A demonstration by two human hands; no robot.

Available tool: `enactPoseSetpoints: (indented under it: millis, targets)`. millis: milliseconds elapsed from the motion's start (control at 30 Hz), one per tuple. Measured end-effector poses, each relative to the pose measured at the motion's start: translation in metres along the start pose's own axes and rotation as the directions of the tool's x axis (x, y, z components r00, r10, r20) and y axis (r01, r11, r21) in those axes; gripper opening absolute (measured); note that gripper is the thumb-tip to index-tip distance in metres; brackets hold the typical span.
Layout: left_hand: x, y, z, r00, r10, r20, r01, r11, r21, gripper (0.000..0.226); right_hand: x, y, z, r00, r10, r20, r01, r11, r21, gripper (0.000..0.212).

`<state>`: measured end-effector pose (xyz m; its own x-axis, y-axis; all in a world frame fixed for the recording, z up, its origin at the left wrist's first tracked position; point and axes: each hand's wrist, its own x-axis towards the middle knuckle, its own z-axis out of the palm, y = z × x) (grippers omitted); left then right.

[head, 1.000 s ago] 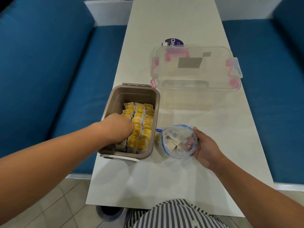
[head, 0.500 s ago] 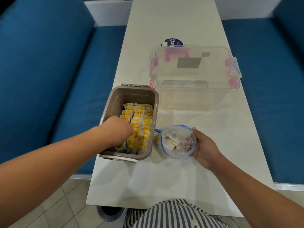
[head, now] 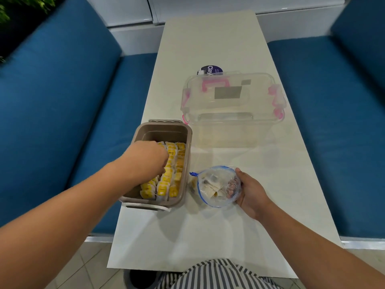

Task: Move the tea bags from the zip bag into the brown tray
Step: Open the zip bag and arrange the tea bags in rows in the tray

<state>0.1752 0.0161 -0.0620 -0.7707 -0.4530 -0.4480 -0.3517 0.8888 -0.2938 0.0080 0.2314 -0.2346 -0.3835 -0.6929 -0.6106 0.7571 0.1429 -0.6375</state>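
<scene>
White table (head: 208, 42) bears brown tray (head: 189, 142) of yellow tea bags (head: 173, 178) beside zip bag (head: 216, 182).

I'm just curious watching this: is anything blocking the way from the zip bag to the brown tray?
Nothing visible. The zip bag, held by the right hand, lies beside the open-topped brown tray, only bare table between them. The clear lidded box stands farther back, off that path.

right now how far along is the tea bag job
Looks mostly done: rows of yellow-labelled tea bags fill much of the brown plastic tray. In hand: the left hand is down among them, its grip hidden; the right hand holds the clear blue-rimmed zip bag. Left: several pale tea bags inside that bag.
</scene>
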Motion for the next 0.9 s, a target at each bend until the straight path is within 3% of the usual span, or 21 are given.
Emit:
enactPoseSetpoints:
  millis: [133,267,433,567,700,900]
  targets:
    - [-0.015,0.034,-0.035,0.969,-0.027,-0.244,-0.071,0.921,-0.383,0.013,0.001,0.003,-0.002,1.000,0.002,-0.004,-0.002,1.000,-0.011,0.058]
    - [-0.007,0.088,-0.032,0.965,-0.011,-0.263,-0.150,0.797,-0.585,0.017,-0.002,0.003,-0.002,1.000,0.017,0.019,-0.017,1.000,-0.019,0.039]
    - [0.037,0.139,0.015,0.994,-0.018,-0.109,-0.048,0.819,-0.571,0.020,-0.005,0.003,-0.002,1.000,-0.008,-0.005,0.008,1.000,-0.006,0.055]
    - [0.048,0.152,0.043,0.996,-0.053,-0.073,0.019,0.912,-0.409,0.020,-0.007,0.003,-0.005,1.000,0.007,-0.026,-0.008,0.999,-0.037,0.033]
    - [0.050,0.158,0.056,0.994,-0.068,-0.083,0.035,0.936,-0.352,0.012,-0.011,0.001,-0.002,0.998,-0.031,-0.063,0.026,0.996,-0.081,0.053]
    - [0.054,0.157,0.058,0.995,-0.085,-0.056,0.052,0.894,-0.445,0.028,-0.007,-0.001,0.001,0.998,-0.017,-0.065,0.010,0.994,-0.112,0.032]
